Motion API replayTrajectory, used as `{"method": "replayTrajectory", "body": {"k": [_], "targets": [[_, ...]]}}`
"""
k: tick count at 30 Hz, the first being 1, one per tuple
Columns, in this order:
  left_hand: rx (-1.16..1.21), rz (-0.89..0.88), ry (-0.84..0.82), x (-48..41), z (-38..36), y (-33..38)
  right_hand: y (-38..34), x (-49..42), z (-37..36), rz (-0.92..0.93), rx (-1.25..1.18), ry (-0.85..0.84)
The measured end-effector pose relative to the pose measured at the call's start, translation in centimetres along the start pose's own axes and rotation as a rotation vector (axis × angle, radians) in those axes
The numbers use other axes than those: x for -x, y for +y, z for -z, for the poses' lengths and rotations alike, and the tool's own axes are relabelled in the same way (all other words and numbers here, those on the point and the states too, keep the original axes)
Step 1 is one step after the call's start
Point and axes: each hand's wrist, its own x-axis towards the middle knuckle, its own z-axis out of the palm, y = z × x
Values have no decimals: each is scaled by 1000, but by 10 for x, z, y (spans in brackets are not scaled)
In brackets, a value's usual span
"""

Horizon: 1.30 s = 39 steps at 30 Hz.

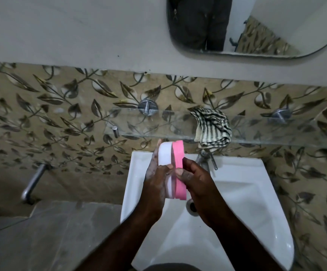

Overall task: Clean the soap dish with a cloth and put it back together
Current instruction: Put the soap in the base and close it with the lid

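Soap dish (170,155): two halves, held on edge, long axis running away from the person. White half (165,153) on the left, pink half (179,184) on the right, the two pressed side by side along their length. Held in the air over the back of the white sink (242,194), just in front of the glass shelf (154,136).

Left hand (154,179): wrapped round the white half, fingers behind it, thumb across its front. Whitish lather on the fingers.
Right hand (196,178): thumb and fingertips pinch the pink half near its middle.
Both hands close together, each clamped on its own half.

Striped cloth (213,130): bunched on the glass shelf, one end hanging over the front edge, apart from both hands.

Tap (207,158) behind the right hand. Drain (192,206) partly hidden below the wrist. Mirror (276,26) on the wall above.
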Motion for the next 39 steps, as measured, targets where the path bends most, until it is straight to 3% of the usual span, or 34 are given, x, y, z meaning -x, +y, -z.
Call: {"method": "replayTrajectory", "body": {"k": [13, 18, 21, 25, 29, 31, 34, 36, 39], "targets": [[-93, -27, -116, -10, -11, 28, -31, -4, -2, 40, -28, -93], [-163, -84, -189, -31, -13, 60, -56, -17, -12, 101, -3, 14], [-381, -170, -119, -37, -14, 72, -65, -24, -17, 163, -57, 27], [-564, -222, -75, -38, -11, 79, -66, -40, -12, 262, -98, 256], [-732, -272, -121, -47, -9, 75, -56, -59, -8, 312, 116, 375], [-910, -336, -116, -52, -7, 75, -52, -65, -5, 365, 393, 400], [-968, -365, -89, -56, -2, 78, -50, -67, -3, 439, 762, 442], [-976, -375, -57, -58, 0, 77, -50, -62, -5, 469, 818, 402], [-997, -393, 5, -64, 0, 73, -51, -56, -7, 408, 906, 204]]}}
